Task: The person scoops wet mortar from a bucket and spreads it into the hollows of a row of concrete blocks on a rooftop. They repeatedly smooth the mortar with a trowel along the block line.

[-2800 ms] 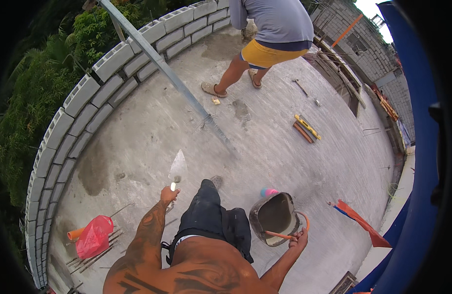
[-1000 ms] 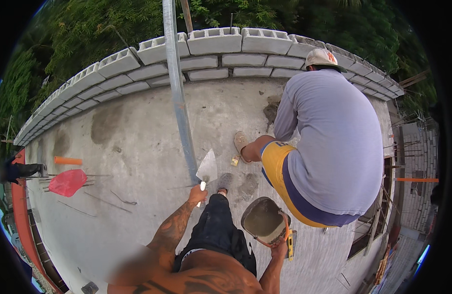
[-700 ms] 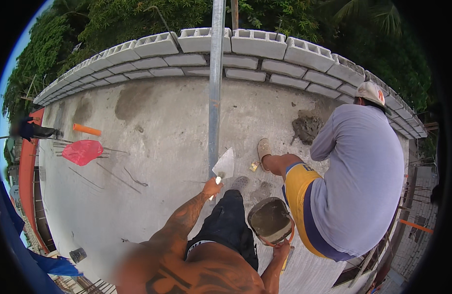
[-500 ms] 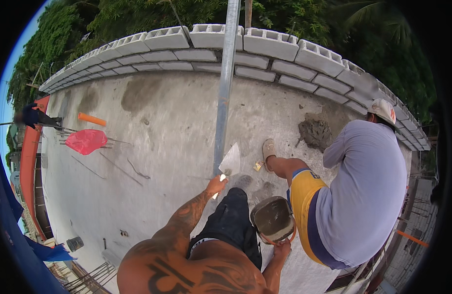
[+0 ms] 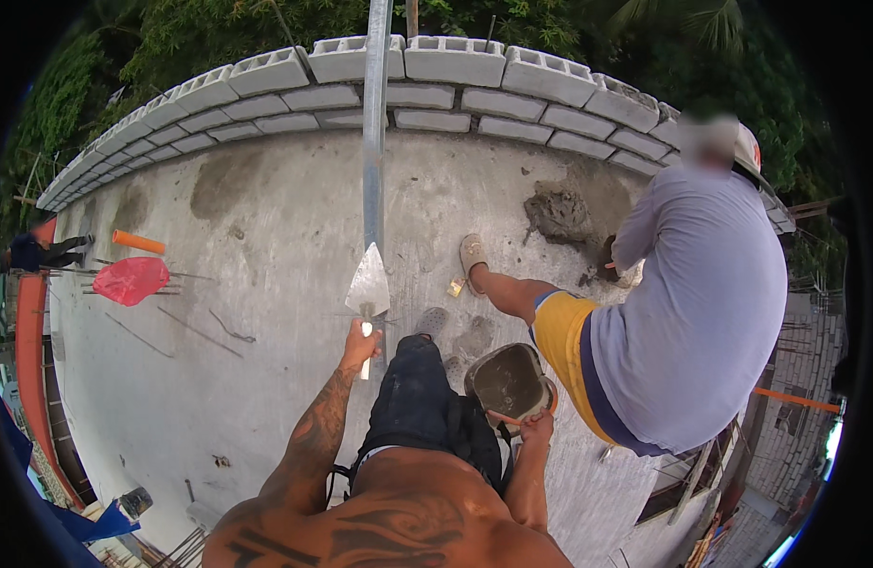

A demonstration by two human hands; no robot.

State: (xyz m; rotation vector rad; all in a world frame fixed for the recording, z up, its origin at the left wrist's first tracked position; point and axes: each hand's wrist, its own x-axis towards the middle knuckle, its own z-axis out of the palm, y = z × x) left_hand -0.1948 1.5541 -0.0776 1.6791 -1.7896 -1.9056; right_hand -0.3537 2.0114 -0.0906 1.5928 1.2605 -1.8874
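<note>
My left hand [image 5: 360, 347] is wrapped round the white handle of a pointed trowel [image 5: 369, 280]. Its flat blade, smeared with grey, points away from me towards the foot of a metal post [image 5: 374, 161]. On my right side, my right hand [image 5: 538, 427] grips a mortar bucket [image 5: 506, 381] by its orange rim or handle; I cannot tell which. The bucket is tilted with its mouth up, its inside coated in grey. Ahead and to the right, a heap of wet mortar [image 5: 560, 216] lies on the concrete floor [image 5: 285, 275].
A co-worker [image 5: 683, 303] in a grey shirt bends close on my right, one arm reaching towards the mortar. A hollow-block wall [image 5: 436, 97] curves across the far side. Leftward lie a red bag [image 5: 132, 280], an orange pipe [image 5: 138, 242] and thin rebar [image 5: 200, 328].
My view has swung right, so the surroundings sit further left. The trowel's blade now points more straight ahead. The co-worker's head has turned, and a forearm now shows by the mortar.
</note>
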